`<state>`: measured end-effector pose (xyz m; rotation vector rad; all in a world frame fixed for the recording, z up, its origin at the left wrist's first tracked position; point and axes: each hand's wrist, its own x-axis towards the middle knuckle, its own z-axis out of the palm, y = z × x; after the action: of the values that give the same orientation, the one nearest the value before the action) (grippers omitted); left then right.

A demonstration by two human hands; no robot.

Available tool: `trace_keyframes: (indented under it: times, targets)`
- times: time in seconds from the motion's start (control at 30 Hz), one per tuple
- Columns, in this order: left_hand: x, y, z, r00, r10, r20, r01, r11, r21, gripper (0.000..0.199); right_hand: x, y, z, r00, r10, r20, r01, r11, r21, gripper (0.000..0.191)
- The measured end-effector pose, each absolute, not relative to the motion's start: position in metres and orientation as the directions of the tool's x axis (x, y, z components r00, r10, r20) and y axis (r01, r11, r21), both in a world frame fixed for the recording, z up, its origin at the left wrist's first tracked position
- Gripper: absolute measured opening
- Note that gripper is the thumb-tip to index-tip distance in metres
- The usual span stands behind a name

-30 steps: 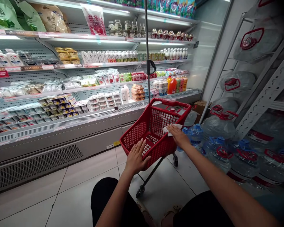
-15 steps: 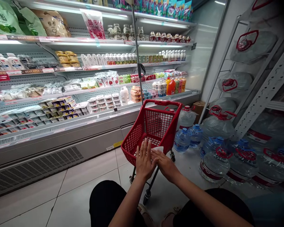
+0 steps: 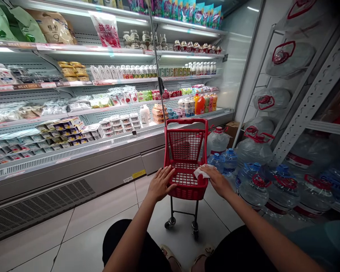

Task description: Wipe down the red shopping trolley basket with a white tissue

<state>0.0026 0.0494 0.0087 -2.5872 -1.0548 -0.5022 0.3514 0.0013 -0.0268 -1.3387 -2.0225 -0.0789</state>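
Note:
A red plastic shopping cart (image 3: pixel 187 192) on black wheels stands right in front of me, its basket facing me. My left hand (image 3: pixel 161 183) lies against the left side of the basket rim, fingers stretched out and holding nothing. At the right side of the rim, my right hand (image 3: pixel 217 180) has its fingers over a white tissue (image 3: pixel 201 172), pressed on the cart's edge. Part of the tissue is hidden under the fingers.
An open chiller (image 3: pixel 113 155) with shelves of yogurt, bottles and bags runs along the left and back. Large water bottles (image 3: pixel 253 189) crowd the floor at right, beside a white metal rack (image 3: pixel 308 98). Light tiles (image 3: pixel 96 230) cover the floor around my feet.
My hands have moved apart from each other to the two sides of the cart. The cart has turned from an angle to face me squarely. The view has shifted slightly right.

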Motion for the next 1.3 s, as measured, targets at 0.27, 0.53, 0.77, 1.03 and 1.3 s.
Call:
trace_keyframes:
  times: [0.27, 0.53, 0.77, 1.03, 1.3]
  targets:
    - [0.053, 0.038, -0.01, 0.551, 0.681, 0.483, 0.798, -0.599, -0.066, 0.067, 0.324, -0.063, -0.059, -0.132, 0.748, 0.65, 0.89, 0.379, -0.255, 0.08]
    - [0.066, 0.009, -0.011, 0.531, 0.69, 0.493, 0.808, -0.588, -0.048, 0.063, 0.335, -0.062, -0.058, -0.096, 0.759, 0.644, 0.883, 0.363, -0.296, 0.081]
    - [0.107, -0.022, -0.021, 0.598, 0.599, 0.532, 0.724, -0.689, -0.038, 0.072, 0.377, -0.054, -0.063, 0.035, 0.745, 0.666, 0.863, 0.314, -0.396, 0.068]
    - [0.139, -0.068, -0.01, 0.746, 0.462, 0.48, 0.536, -0.844, -0.022, 0.088, 0.36, -0.087, -0.075, 0.081, 0.74, 0.668, 0.841, 0.309, -0.445, 0.061]
    - [0.099, 0.016, 0.038, 0.841, 0.39, 0.374, 0.457, -0.883, -0.107, 0.093, 0.399, -0.089, -0.076, 0.011, 0.797, 0.604, 0.784, 0.368, -0.499, 0.061]
